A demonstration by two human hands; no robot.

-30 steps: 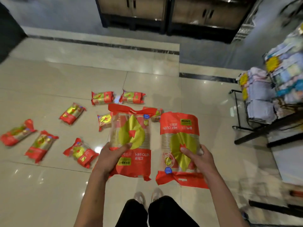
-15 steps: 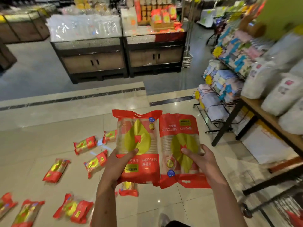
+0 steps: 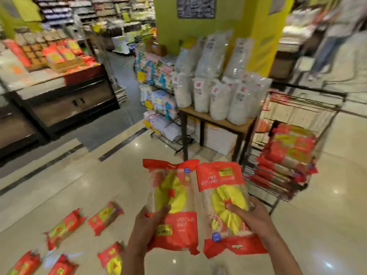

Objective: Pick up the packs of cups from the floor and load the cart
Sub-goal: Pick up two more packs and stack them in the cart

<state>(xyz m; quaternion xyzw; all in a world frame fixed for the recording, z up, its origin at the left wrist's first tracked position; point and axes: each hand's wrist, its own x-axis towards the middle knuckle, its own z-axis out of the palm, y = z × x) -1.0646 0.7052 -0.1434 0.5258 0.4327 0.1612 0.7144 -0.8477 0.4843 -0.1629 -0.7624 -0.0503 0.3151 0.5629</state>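
I hold two red and yellow packs of cups upright in front of me. My left hand grips the left pack at its lower left edge. My right hand grips the right pack from its right side, thumb across the yellow front. The wire cart stands ahead to the right, with several packs of the same kind stacked in it. Several more packs lie on the floor at the lower left, among them one nearest my left arm and another beside it.
A wooden display table with white bagged goods stands just left of the cart. A wire rack of folded cloths is behind it. Dark store counters run along the left. A blurred person stands at the far right.
My view has swung up and to the right from the floor, bringing the cart into sight. Both hands keep their packs and have lifted them. The floor packs have slid to the lower left.
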